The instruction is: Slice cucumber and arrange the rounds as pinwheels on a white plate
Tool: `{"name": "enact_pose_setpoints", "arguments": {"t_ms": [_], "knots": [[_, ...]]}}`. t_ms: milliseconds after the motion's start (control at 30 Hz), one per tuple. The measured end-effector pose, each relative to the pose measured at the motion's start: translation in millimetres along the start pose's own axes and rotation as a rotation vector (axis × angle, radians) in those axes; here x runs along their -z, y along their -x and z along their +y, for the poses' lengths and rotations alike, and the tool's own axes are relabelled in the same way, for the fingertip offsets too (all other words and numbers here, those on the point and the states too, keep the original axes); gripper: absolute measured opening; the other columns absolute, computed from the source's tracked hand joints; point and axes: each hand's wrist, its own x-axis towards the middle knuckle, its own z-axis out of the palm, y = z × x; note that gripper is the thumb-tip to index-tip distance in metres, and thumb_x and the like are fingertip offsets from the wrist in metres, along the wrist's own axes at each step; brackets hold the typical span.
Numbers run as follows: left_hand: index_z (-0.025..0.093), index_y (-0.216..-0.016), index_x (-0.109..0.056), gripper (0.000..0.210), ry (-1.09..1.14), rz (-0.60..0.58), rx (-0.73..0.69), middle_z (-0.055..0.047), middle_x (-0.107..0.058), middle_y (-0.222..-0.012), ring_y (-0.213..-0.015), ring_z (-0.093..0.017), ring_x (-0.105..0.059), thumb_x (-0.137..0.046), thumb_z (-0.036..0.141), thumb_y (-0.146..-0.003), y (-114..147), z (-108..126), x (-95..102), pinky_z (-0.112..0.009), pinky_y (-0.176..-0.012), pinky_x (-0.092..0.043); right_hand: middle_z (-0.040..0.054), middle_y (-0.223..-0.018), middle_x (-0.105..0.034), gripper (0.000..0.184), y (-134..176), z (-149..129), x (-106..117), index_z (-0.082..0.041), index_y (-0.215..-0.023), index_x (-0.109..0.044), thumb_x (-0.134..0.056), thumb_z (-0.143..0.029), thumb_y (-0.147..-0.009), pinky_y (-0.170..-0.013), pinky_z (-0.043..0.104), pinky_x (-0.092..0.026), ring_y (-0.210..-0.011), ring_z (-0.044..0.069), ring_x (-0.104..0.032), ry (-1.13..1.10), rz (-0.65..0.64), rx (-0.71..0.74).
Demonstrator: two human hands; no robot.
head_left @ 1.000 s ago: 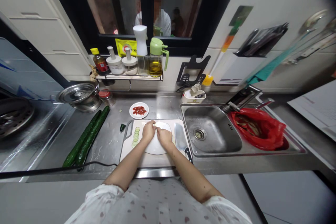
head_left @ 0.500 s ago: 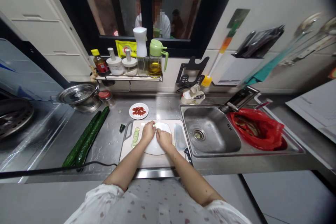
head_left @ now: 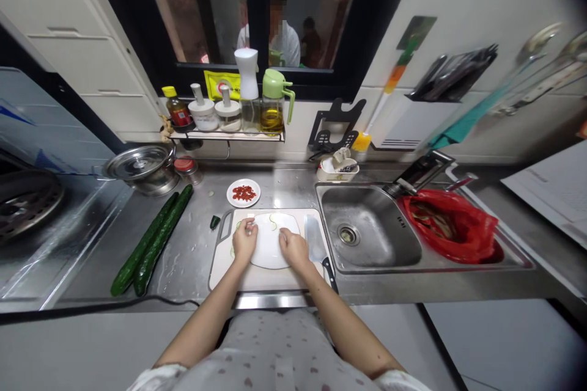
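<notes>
A white plate [head_left: 274,253] rests on the pale cutting board [head_left: 266,281], with a thin curved cucumber slice [head_left: 274,222] near its far edge. Over the plate's left edge is my left hand [head_left: 245,241], fingers curled but apart, next to cucumber slices [head_left: 232,251] that it mostly covers. My right hand [head_left: 294,248] is above the plate's right side, thumb and fingers pinched together; anything between them is hidden. The cleaver [head_left: 314,233] lies flat on the board's right side, black handle toward me.
Two whole cucumbers [head_left: 158,238] lie on the counter at left, near a cucumber end [head_left: 214,222]. Behind the board stands a small plate of chopped red pieces [head_left: 244,193]. To the right are the sink [head_left: 371,259] and a red plastic bag [head_left: 468,232].
My hands have parted from the plate's middle, the left toward the slices and the right slightly rightward. The cucumber slice on the plate now shows.
</notes>
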Motion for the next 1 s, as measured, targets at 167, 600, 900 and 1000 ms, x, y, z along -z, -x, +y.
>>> {"name": "enact_pose_setpoints", "arguments": {"t_ms": [167, 600, 900, 1000], "knots": [[0.023, -0.104, -0.063, 0.029, -0.031, 0.000, 0.047, 0.001, -0.062, -0.072, -0.060, -0.012, -0.055, -0.053, 0.034, -0.080, 15, -30, 32.6, -0.020, -0.060, -0.039, 0.0064, -0.097, -0.071, 0.038, 7, 2, 0, -0.027, -0.125, -0.057, -0.035, -0.035, -0.094, -0.073, 0.024, -0.037, -0.091, 0.019, -0.064, -0.035, 0.025, 0.010], [0.022, -0.100, -0.062, 0.031, -0.498, -0.090, 0.112, -0.005, -0.065, -0.087, -0.087, -0.024, -0.060, -0.056, 0.043, -0.078, 46, -54, 70.1, -0.032, -0.077, -0.037, 0.0051, -0.090, -0.072, 0.037, 22, 1, 1, -0.025, -0.120, -0.062, -0.038, -0.034, -0.094, -0.068, 0.023, -0.038, -0.084, 0.018, -0.065, -0.109, 0.053, 0.034], [0.022, -0.091, -0.063, 0.017, -0.434, -0.035, 0.097, -0.004, -0.066, -0.091, -0.087, -0.022, -0.059, -0.058, 0.030, -0.077, 45, -57, 62.8, -0.030, -0.073, -0.036, 0.0047, -0.086, -0.072, 0.036, 28, 4, -5, -0.025, -0.116, -0.064, -0.039, -0.034, -0.093, -0.067, 0.023, -0.037, -0.082, 0.018, -0.065, -0.151, 0.074, 0.058], [0.021, -0.085, -0.063, 0.012, -0.309, -0.009, 0.103, -0.002, -0.066, -0.082, -0.078, -0.018, -0.058, -0.058, 0.028, -0.076, 43, -61, 60.2, -0.028, -0.071, -0.036, 0.0045, -0.083, -0.072, 0.035, 30, 4, -5, -0.024, -0.115, -0.065, -0.040, -0.033, -0.092, -0.067, 0.023, -0.037, -0.080, 0.018, -0.065, -0.178, 0.091, 0.074]]}}
